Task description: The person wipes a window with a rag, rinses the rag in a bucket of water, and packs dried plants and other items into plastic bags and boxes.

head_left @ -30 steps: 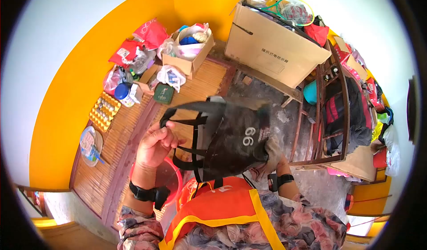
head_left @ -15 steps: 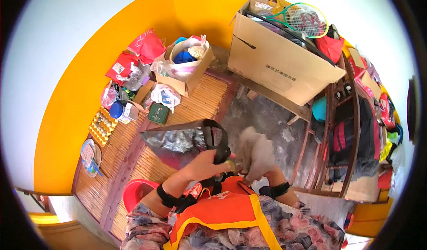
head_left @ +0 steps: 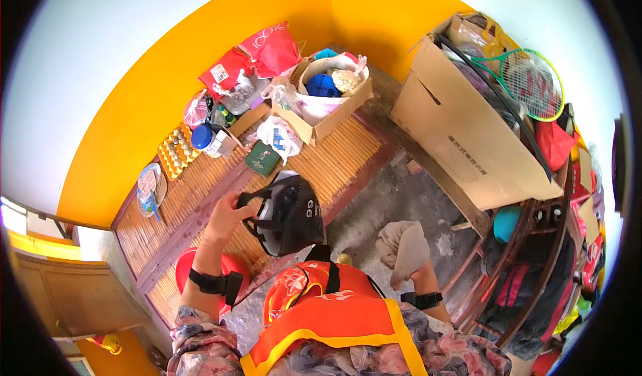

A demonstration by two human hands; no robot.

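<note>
My left hand [head_left: 229, 217] grips the handle of a black bag [head_left: 289, 215] marked 66. The bag hangs over the front edge of the bamboo platform, its opening toward my left hand. On the right, a crumpled grey cloth [head_left: 401, 247] is held in my right hand [head_left: 420, 273], which it mostly covers. The cloth is apart from the bag, above the grey floor.
On the bamboo platform [head_left: 348, 150] stand an egg tray [head_left: 176, 150], a green tin [head_left: 262, 158], a blue-lidded jar [head_left: 202, 137] and an open box [head_left: 344, 114]. A large carton [head_left: 468, 135] and wooden rack [head_left: 558, 242] stand right. A red basin [head_left: 234, 263] is below my left forearm.
The bag has turned so its 66 marking shows again, and my left hand has moved left. The cloth has shifted right, away from the bag. The view has swung left.
</note>
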